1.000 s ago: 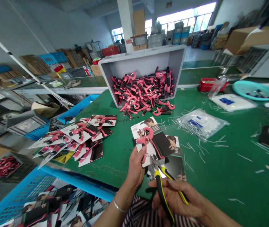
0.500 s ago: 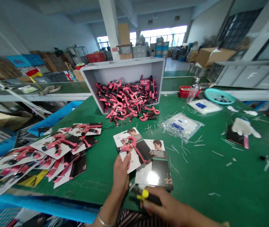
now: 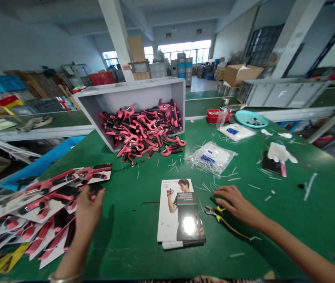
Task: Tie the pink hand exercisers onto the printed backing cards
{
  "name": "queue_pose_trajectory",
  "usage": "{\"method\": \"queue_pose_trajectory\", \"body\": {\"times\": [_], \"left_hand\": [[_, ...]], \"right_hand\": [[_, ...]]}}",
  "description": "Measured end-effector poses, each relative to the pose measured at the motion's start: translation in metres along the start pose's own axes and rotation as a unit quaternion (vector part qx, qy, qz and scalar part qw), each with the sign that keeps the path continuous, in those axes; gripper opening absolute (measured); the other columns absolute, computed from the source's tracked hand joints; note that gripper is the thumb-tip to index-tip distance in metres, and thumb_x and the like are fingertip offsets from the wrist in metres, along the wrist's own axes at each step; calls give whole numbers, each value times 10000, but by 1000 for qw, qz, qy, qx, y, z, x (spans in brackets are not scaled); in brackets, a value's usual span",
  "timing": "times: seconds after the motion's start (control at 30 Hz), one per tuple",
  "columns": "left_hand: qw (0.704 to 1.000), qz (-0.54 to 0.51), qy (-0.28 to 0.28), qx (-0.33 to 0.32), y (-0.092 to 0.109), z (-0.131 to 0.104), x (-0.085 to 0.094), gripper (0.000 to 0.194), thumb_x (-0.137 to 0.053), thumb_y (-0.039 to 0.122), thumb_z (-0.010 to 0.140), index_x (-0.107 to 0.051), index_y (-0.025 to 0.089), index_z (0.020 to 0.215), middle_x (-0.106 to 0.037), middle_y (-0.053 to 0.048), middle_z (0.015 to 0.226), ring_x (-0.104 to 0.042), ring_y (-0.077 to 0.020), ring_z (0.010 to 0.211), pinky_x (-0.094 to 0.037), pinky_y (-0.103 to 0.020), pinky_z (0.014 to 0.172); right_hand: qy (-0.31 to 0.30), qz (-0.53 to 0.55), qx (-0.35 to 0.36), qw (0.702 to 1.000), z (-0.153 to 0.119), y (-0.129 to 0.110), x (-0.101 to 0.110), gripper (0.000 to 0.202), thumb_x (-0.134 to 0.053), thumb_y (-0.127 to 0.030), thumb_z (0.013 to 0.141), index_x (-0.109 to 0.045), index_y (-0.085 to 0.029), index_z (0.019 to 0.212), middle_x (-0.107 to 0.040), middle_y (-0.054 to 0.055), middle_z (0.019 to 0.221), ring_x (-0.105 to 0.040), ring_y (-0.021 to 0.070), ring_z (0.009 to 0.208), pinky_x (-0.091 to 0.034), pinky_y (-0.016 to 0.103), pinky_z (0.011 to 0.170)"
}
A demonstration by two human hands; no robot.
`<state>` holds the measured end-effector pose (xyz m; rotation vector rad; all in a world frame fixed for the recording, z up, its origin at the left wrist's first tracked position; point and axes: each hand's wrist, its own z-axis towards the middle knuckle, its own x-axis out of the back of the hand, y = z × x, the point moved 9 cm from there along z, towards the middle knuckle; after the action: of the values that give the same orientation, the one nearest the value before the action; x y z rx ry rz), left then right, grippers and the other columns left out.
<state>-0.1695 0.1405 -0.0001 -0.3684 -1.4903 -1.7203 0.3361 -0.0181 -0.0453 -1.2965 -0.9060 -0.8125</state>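
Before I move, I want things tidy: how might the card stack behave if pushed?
The card stack may slide apart: its edges sit offset. Its glossy glare hints at a slippery face. Lying flat, it seems unlikely to tip.

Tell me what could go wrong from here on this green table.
The left hand is at an uneven, overlapping pile of carded pink grips, so some cards might slide. The pliers lie loose close to the right hand and could get knocked. Scattered white strips might catch under the printed cards.
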Motion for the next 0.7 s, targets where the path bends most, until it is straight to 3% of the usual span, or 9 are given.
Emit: {"method": "queue_pose_trajectory", "body": {"times": [0.03, 0.1, 0.13, 0.2, 0.3, 0.37, 0.53, 0.7], "left_hand": [[998, -31, -46, -11, 10, -25, -29, 623, -558, 545, 770, -564, 118, 1223, -602, -177, 1229, -579, -344, 1106, -432, -504, 970], [971, -127, -197, -48, 38, -85, -93, 468, -572, 502, 794, -650, 170, 1114, -625, -130, 1238, -559, -301, 1173, -371, -454, 1064], [955, -167, -240, -52, 51, -111, -115, 404, -559, 480, 822, -672, 189, 1079, -640, -112, 1223, -557, -280, 1184, -350, -436, 1085], [935, -213, -279, -50, 69, -149, -142, 398, -552, 431, 862, -632, 208, 1181, -618, -102, 1267, -536, -259, 1218, -345, -427, 1091], [931, -246, -270, -4, 71, -169, -156, 557, -638, 412, 819, -520, 202, 1321, -551, -126, 1351, -520, -275, 1241, -354, -448, 1083], [930, -254, -266, 13, 68, -171, -160, 559, -632, 408, 829, -505, 201, 1333, -529, -131, 1371, -502, -282, 1262, -339, -460, 1095], [940, -244, -238, -3, 68, -174, -156, 436, -554, 399, 887, -553, 239, 1293, -533, -106, 1365, -452, -286, 1303, -293, -471, 1124], [939, -254, -232, 5, 69, -176, -156, 433, -562, 417, 883, -553, 251, 1283, -540, -94, 1350, -471, -278, 1281, -318, -456, 1107]], "right_hand": [[10, 4, -19, 1000, 17, 9, 5, 325, -449, -380, 966, -660, -215, 1151, -634, 101, 1152, -549, 238, 1077, -416, 370, 956], [36, -9, -77, 996, 55, 31, 12, 292, -442, -290, 960, -697, -160, 1020, -666, 102, 1015, -596, 209, 958, -442, 308, 881], [44, -17, -94, 994, 74, 39, 13, 283, -446, -263, 952, -701, -146, 990, -667, 106, 990, -600, 209, 945, -438, 303, 870], [57, -29, -121, 991, 111, 54, 11, 259, -464, -234, 937, -702, -137, 966, -661, 116, 1005, -599, 220, 960, -428, 301, 858], [66, -37, -163, 984, 146, 70, 2, 210, -512, -251, 917, -690, -143, 940, -642, 134, 1078, -600, 234, 946, -427, 306, 792], [66, -28, -182, 981, 157, 77, -4, 179, -549, -266, 897, -680, -145, 907, -639, 139, 1089, -600, 236, 926, -421, 299, 749], [83, 58, -180, 978, 165, 94, 6, 163, -571, -267, 869, -666, -136, 857, -671, 122, 968, -591, 229, 914, -412, 287, 741], [63, 231, -167, 956, 158, 102, 18, 293, -560, -388, 871, -672, -118, 888, -671, 69, 741, -585, 162, 621, -449, 276, 596]]}}
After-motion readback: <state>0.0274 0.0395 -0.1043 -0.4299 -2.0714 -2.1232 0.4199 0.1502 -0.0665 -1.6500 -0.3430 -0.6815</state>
